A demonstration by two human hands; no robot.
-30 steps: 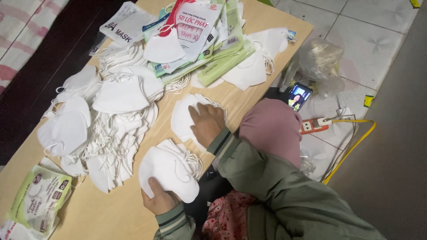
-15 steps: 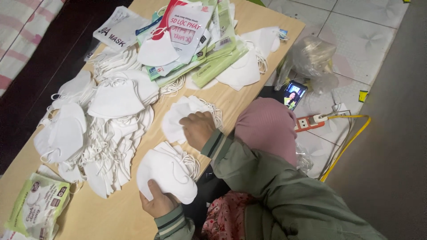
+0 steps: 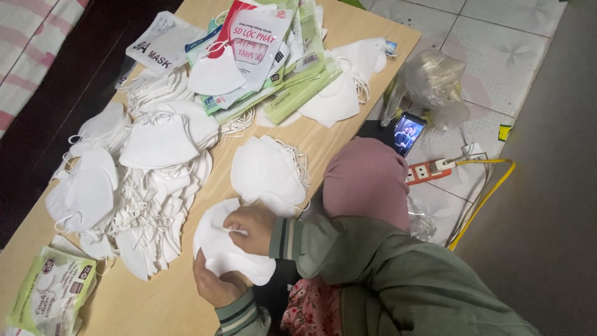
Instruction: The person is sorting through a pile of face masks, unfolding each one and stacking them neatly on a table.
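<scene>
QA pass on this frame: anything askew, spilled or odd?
Mostly tidy. White masks lie in a loose tangled heap, straps knotted together. Both hands hold one mask. A phone sits on the floor.

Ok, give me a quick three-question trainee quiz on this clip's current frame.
1. True or false: both hands touch the same white mask.
2. Which sits nearest the phone? A) power strip B) green packet C) mask heap
3. What is the table made of?

Key:
1. True: left hand and right hand both grip it.
2. A
3. Light wood.
</scene>
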